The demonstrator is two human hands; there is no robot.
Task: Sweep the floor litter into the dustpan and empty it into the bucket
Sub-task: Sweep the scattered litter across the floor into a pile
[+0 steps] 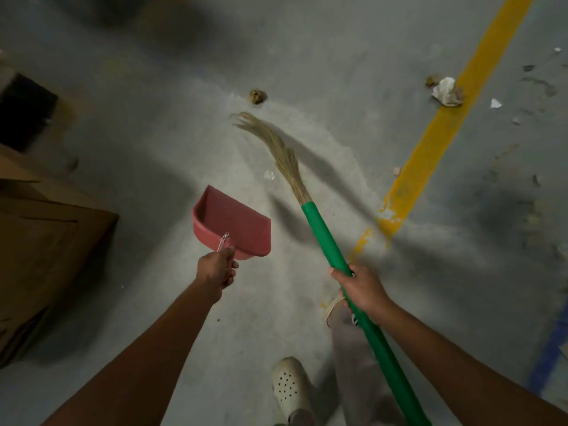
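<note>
Head view:
Left hand: the left hand holds the handle of the red dustpan in a tight fist, low in the middle of the frame.
Right hand: the right hand wraps round the green broom stick.
Broom tip: the straw bends toward a brown clump in the upper middle.
Litter: a crumpled white paper lies on the yellow line, upper right.
Left side: a brown cardboard box.
Bottom: a white shoe.

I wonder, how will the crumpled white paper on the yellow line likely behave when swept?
The crumpled white paper looks light, so it will probably skid or tumble easily. The broom has long bristles that curve, so they may flex over it.
</note>
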